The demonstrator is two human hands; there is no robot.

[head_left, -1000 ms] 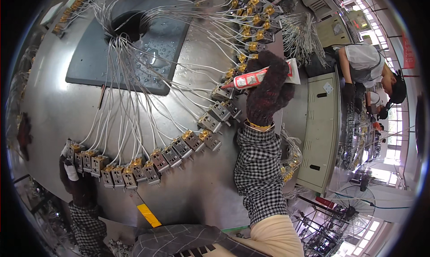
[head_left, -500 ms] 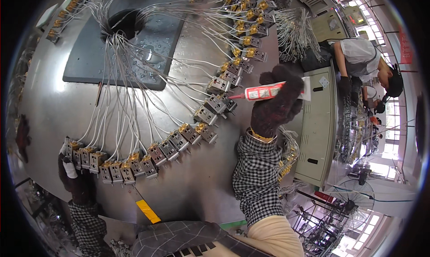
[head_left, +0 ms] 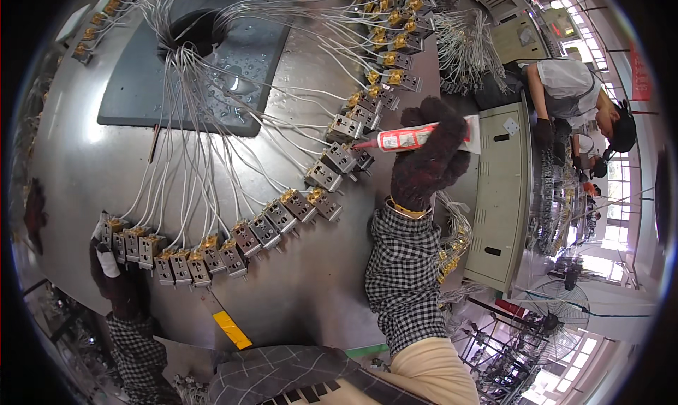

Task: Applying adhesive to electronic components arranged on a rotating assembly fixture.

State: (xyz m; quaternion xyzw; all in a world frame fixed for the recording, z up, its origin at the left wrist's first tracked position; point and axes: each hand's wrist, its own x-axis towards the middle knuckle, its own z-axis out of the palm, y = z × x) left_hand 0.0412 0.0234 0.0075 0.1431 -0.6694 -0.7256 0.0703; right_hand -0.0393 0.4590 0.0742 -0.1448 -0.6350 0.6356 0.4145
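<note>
At lower left of the frame, the left hand (head_left: 120, 274), dark-gloved with a white wrap, is at the end metal box (head_left: 113, 230); I can't tell whether its fingers grip it. White wires (head_left: 185, 76) fan from upper left to the curving row of boxes (head_left: 246, 240). Right of centre, a red-and-white tube (head_left: 401, 139) points its nozzle left, at the boxes, gripped in the gloved right hand's (head_left: 427, 158) curled fingers.
</note>
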